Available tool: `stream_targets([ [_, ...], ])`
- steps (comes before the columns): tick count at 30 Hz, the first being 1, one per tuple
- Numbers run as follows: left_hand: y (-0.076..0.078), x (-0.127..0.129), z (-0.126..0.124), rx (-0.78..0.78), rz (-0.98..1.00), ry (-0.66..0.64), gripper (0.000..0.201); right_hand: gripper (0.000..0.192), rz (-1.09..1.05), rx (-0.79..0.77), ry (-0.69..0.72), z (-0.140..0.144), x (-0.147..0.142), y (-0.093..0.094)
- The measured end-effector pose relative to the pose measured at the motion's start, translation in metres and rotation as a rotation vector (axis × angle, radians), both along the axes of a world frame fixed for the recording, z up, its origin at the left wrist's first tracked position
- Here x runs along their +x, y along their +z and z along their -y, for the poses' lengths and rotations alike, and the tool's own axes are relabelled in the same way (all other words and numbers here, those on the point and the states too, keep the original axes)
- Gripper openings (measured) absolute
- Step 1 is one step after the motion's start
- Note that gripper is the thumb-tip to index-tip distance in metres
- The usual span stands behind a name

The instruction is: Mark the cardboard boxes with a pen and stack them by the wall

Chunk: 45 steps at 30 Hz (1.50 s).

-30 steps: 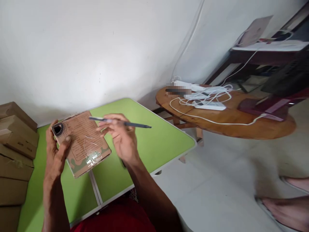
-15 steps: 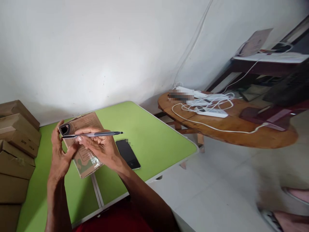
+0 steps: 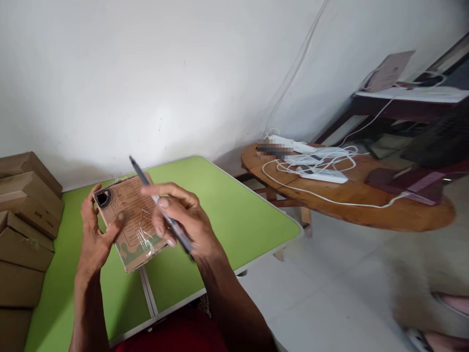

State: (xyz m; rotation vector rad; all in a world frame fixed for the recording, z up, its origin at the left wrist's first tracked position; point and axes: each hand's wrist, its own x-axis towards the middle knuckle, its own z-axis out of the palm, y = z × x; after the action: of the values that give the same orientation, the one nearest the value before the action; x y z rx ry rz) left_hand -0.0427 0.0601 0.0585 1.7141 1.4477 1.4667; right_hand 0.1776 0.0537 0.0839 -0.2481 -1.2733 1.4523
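A plain white wall (image 3: 146, 73) backs the work area. The green table (image 3: 238, 215) has a pale rim and a central seam; to its right stands an oval wooden table (image 3: 421, 217) carrying white power strips (image 3: 324, 174) with coiled cable. Cardboard boxes (image 3: 31, 205) are stacked at the green table's left side. Above this table, the left hand (image 3: 95, 244) clamps a cardboard piece (image 3: 134, 215), thumb on the face, fingers at the far edge. The piece is tilted, brown, printed with text, green-patched along its lower edge, glossy with clear tape, and has a black-ringed corner hole. The right hand (image 3: 172, 215) pinches a dark pen (image 3: 141, 173), pointing obliquely up.
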Motion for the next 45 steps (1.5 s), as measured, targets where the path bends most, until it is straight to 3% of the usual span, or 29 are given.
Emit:
stream_targets([
  [4,-0.003,-0.002,-0.001,0.028,-0.010,0.000,0.085,0.030,-0.094,-0.010,0.033,0.005,0.005,0.004],
  [9,-0.006,-0.004,-0.001,0.015,-0.002,-0.006,0.089,0.034,-0.134,0.058,-0.190,0.007,-0.002,0.004],
  [14,-0.006,-0.002,-0.001,0.007,0.024,0.011,0.090,0.044,-0.133,-0.037,-0.395,0.005,-0.013,0.000],
  [20,-0.011,-0.004,0.000,0.024,0.008,0.011,0.088,0.056,-0.063,-0.077,-0.296,-0.002,-0.022,-0.012],
  [28,-0.013,-0.004,0.002,0.045,-0.027,0.039,0.086,0.027,0.038,0.000,-0.198,-0.010,-0.032,-0.021],
  [36,-0.014,-0.005,0.002,0.069,-0.052,0.040,0.086,0.034,0.112,0.009,-0.264,-0.008,-0.031,-0.017],
  [45,-0.012,-0.003,0.003,0.048,-0.015,0.045,0.087,0.034,0.005,0.005,-0.505,-0.021,-0.035,-0.017],
])
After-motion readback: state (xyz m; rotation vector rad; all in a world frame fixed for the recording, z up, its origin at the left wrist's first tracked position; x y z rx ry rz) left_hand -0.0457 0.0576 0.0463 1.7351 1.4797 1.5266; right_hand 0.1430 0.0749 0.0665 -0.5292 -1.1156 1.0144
